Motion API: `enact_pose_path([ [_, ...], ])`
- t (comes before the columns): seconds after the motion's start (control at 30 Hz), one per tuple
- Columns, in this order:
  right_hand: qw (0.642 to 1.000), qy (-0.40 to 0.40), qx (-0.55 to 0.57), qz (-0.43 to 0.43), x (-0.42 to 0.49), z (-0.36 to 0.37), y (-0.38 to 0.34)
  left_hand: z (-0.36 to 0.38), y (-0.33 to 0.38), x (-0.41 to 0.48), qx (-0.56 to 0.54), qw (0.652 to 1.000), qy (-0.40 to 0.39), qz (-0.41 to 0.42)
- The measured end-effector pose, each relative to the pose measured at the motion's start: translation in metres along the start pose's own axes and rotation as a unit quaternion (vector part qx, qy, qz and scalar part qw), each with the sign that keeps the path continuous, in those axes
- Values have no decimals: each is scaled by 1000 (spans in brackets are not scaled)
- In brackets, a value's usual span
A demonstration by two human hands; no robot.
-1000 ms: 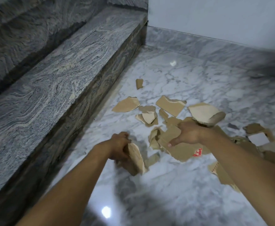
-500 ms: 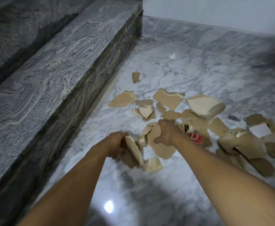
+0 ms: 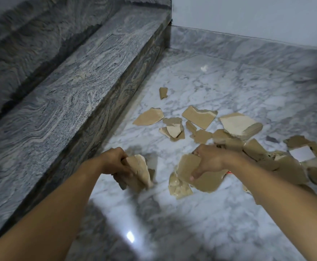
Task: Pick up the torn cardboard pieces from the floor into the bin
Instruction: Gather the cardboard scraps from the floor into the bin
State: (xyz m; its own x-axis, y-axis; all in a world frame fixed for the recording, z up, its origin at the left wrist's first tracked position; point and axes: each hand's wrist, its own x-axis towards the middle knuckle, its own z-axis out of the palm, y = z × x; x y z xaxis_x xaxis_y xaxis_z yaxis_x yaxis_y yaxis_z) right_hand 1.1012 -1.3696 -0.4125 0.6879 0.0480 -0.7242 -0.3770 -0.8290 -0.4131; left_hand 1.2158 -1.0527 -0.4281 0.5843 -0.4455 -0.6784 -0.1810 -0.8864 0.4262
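Both hands are low over the white marble floor (image 3: 201,213). The left hand (image 3: 114,162) has its fingers curled tight around a small bundle of cardboard scraps (image 3: 138,172), held clear of the floor beside the grey stone step (image 3: 69,87) on the left. The right hand (image 3: 210,159) clamps down on a big flat cardboard piece (image 3: 201,176), thumb on top, fingers tucked beneath its edge. Just left of that sheet lies one loose pale scrap (image 3: 179,187). Farther back, torn cardboard pieces (image 3: 199,117) are scattered across the marble, spreading out to the right, with a single small bit (image 3: 163,92) alone at the far edge near the step. No bin in view.
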Motion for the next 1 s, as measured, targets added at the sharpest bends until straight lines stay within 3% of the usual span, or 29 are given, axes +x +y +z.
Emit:
enact_pose_path([
  [0.1,997,-36,-63,-31,0,23,-19,12,6,-4,93,995,-17,-18],
  [0.3,979,8,-161,-123,24,82,-14,59,7,14,177,977,18,115],
  [0.47,979,16,-162,-119,33,85,-12,65,10,18,217,960,49,170],
  [0.77,972,14,-196,-129,38,86,-21,66,27,32,245,962,21,115],
  [1.0,975,23,-185,-120,29,86,-20,67,27,31,152,984,-16,88],
])
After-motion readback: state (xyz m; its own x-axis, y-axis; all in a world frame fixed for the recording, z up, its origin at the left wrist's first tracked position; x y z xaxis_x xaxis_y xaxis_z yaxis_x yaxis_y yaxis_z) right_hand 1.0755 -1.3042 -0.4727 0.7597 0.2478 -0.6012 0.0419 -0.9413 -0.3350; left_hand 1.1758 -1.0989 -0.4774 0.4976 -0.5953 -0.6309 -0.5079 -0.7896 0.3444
